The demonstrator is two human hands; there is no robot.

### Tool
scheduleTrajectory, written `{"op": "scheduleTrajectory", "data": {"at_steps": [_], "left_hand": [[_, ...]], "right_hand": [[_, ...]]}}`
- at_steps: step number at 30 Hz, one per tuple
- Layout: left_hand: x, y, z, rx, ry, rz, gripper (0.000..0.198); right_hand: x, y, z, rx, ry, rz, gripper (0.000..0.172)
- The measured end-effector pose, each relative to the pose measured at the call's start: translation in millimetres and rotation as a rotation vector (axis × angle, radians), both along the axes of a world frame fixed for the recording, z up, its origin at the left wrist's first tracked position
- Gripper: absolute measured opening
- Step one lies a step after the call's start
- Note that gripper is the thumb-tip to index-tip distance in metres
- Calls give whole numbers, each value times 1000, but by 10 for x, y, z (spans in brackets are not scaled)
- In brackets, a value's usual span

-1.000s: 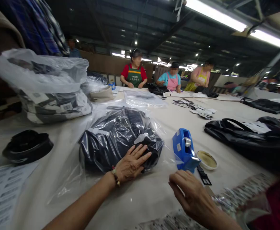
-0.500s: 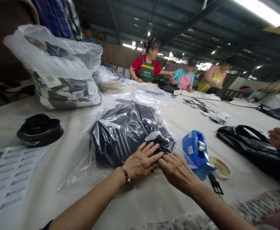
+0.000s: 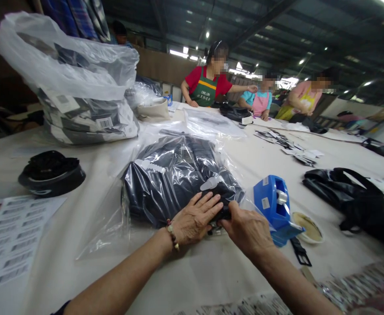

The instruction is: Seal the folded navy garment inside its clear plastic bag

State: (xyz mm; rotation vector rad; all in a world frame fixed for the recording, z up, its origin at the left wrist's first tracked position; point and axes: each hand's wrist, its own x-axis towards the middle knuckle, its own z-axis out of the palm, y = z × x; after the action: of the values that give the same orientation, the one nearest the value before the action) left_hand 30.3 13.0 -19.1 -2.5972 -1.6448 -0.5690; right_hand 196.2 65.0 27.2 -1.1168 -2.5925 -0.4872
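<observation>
**Both hands on the bagged dark garment**

A dark folded garment (image 3: 178,179) sealed in a clear plastic bag (image 3: 113,227) lies on the pale desk (image 3: 211,275), straight in front of the person. The left hand (image 3: 193,218) lies flat on the near end of the bundle, fingers spread, its grip apart. The right hand (image 3: 247,229) meets it from the right, its fingers closed on the bag's near edge just beside the left fingertips.

Just right of the hands stands a blue tape dispenser (image 3: 273,208), with a small round dish (image 3: 308,221) beside it. To the left lie a black cap (image 3: 50,173) and a sheet of barcode labels (image 3: 11,238). A large bag of packed goods (image 3: 76,87) sits behind. Three people work at the far end.
</observation>
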Motion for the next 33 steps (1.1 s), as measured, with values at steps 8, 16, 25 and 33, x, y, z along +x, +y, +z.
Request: {"op": "scheduleTrajectory", "data": {"at_steps": [8, 16, 25, 33], "left_hand": [[-4, 11, 16, -48, -12, 12, 72], [-32, 3, 6, -30, -37, 2, 64], [-161, -168, 195, -41, 69, -10, 56], [-749, -1268, 131, 311, 281, 145, 33]], "right_hand": [[303, 40, -114, 148, 244, 153, 21], [203, -385, -625, 91, 269, 434, 40], [251, -336, -835, 136, 193, 408, 47], [244, -339, -860, 111, 246, 406, 57]]}}
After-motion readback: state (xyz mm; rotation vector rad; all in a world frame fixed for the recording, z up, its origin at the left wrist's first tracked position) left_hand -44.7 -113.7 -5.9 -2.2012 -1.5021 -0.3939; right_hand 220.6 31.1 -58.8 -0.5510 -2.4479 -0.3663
